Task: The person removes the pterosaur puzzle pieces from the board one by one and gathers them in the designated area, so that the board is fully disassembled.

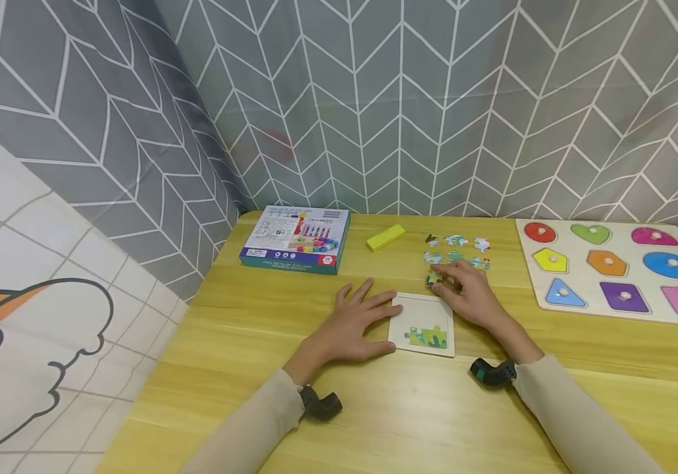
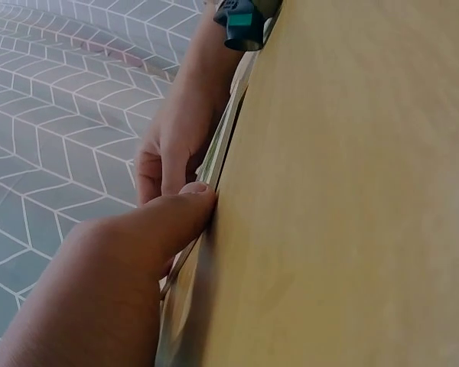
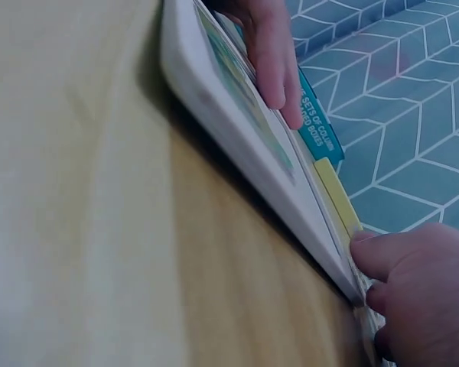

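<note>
Puzzle piece (image 1: 434, 280) pinched in my right hand (image 1: 469, 296), left hand (image 1: 353, 322) flat steadying the puzzle tray (image 1: 424, 309); loose pieces (image 1: 457, 250) at 12 o'clock could scatter if bumped.

Beige long sleeves, black wrist cameras (teal-marked), bare hands

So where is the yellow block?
In the head view the yellow block lies at the table's far side, between the blue box on its left and loose puzzle pieces on its right.

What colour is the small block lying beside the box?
The block is yellow, clearest in the head view.
</note>
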Action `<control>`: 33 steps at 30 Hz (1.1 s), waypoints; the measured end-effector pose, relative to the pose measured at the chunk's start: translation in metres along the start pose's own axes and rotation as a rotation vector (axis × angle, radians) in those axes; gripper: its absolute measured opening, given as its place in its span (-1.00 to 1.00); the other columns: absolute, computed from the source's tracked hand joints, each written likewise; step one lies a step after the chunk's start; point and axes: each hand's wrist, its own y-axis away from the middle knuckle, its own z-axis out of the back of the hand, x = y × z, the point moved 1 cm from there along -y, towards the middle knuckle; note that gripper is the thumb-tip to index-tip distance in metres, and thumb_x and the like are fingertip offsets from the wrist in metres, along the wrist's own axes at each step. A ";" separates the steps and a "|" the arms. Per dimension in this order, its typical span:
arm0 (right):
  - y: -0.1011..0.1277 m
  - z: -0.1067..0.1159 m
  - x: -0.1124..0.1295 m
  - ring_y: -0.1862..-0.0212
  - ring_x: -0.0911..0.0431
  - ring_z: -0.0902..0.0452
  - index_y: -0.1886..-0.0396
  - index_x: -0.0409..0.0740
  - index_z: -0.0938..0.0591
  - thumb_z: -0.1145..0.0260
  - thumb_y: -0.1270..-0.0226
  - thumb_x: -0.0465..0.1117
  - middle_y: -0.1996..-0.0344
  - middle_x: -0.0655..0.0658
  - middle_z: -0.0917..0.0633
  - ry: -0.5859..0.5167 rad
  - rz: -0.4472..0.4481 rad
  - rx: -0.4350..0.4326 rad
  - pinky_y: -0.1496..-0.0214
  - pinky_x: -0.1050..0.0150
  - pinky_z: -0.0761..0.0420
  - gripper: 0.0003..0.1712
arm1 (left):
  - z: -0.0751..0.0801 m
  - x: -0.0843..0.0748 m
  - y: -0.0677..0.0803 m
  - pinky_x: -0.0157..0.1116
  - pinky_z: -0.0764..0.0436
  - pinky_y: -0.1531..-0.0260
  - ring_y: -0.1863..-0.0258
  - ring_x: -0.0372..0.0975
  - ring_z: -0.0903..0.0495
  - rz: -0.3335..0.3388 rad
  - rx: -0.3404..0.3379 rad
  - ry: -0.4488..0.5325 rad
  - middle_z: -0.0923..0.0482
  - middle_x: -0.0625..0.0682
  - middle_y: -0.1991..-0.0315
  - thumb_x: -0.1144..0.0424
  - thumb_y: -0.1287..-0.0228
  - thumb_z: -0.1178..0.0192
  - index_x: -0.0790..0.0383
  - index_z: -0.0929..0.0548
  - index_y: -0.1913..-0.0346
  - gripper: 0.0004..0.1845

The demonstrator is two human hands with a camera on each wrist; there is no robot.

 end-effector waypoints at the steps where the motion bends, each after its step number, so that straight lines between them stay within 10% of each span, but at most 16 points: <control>1: 0.000 0.000 0.000 0.40 0.18 -0.27 -0.16 -0.27 -0.69 -0.44 -0.31 -0.28 0.27 -0.14 -0.63 0.005 -0.004 0.007 0.18 0.16 -0.09 -0.57 | 0.000 0.000 0.001 0.30 0.14 -0.50 -0.67 0.08 0.13 -0.002 0.001 0.003 -0.11 -0.22 -0.63 -0.41 -0.31 -0.05 -0.28 -0.35 -0.52 -0.25; 33: 0.000 -0.001 0.000 0.42 0.17 -0.28 -0.06 -0.28 -0.72 -0.41 -0.30 -0.37 0.32 -0.12 -0.62 -0.130 -0.005 -0.059 0.36 0.33 -0.30 -0.67 | -0.001 0.000 -0.001 0.28 0.15 -0.51 -0.67 0.08 0.15 0.006 0.013 0.026 -0.10 -0.20 -0.63 -0.38 -0.31 -0.08 -0.26 -0.36 -0.52 -0.25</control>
